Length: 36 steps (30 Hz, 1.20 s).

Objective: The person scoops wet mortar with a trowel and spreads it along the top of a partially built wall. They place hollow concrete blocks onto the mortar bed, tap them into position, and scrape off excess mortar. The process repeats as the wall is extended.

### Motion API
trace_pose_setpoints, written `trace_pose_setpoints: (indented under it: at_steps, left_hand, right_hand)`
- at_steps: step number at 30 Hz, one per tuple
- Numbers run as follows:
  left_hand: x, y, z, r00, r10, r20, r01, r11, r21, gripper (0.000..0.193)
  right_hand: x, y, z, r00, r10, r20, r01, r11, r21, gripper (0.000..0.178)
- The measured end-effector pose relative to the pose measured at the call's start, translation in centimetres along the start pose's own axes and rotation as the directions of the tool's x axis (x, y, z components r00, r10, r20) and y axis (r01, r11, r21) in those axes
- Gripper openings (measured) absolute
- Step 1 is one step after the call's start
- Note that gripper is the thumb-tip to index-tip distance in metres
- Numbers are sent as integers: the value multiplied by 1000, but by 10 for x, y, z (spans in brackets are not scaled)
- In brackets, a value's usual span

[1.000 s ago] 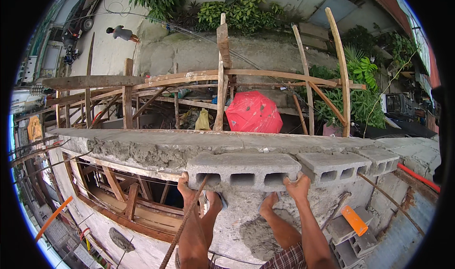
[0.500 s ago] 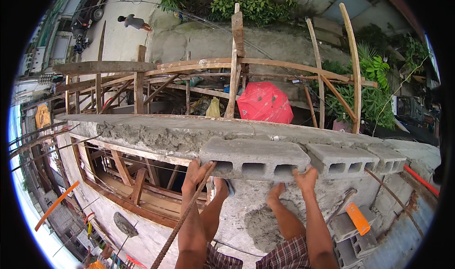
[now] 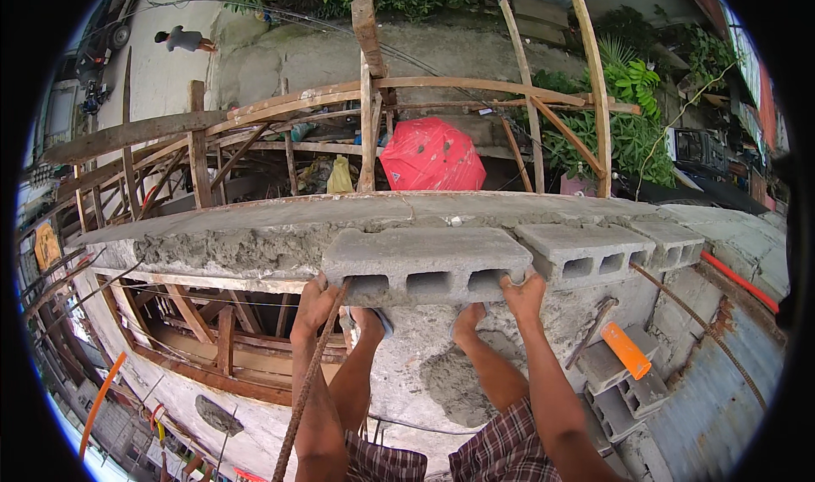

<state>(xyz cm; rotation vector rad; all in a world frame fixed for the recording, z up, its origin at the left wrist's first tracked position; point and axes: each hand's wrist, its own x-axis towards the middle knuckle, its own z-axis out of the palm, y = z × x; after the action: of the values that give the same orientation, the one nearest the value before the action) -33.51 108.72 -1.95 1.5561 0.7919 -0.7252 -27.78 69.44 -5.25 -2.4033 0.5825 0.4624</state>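
Note:
A grey hollow concrete block lies along the mortared top of a wall, its row of openings facing me. My left hand grips its left end, close beside a rusty steel bar that slants up past my forearm. At the opposite end, my right hand has its fingers closed round the lower corner by the last opening. A second hollow block sits just right of the held one, with another block beyond it. Rough wet-looking mortar covers the wall top to the left.
Below the wall top, a wooden-framed opening is at left. Stacked blocks and an orange pipe lie at lower right. Timber scaffolding and a red umbrella are beyond the wall. A person is on the pavement.
The whole view has shifted, so the scene sits further left and slightly higher. Both hands keep their hold on the block's ends; it remains at the wall top.

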Motion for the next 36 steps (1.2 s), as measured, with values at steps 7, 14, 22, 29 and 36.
trace_pose_setpoints:
  at_steps: [7, 14, 22, 29, 36]
  left_hand:
    - [-3, -4, -11, 928, -339, -154, 347, 938, 23, 60]
    - [4, -14, -18, 994, -113, -12, 107, 898, 427, 85]
    - [6, -9, -15, 993, -70, 96, 14, 872, 490, 55]
    - [4, -11, -18, 996, 59, 73, -82, 926, 369, 50]
    - [4, -15, -16, 999, -3, 34, -11, 907, 421, 52]
  right_hand:
    - [4, -4, 4, 998, 25, 59, -25, 1000, -5, 33]
    - [10, 0, 5, 992, 70, 107, -69, 998, -14, 32]
    - [8, 3, 7, 993, 63, 99, -54, 994, -91, 30]
    - [6, 2, 11, 999, 1, 45, 3, 995, -101, 29]
    - [2, -16, 2, 991, 22, 136, -15, 999, -48, 32]
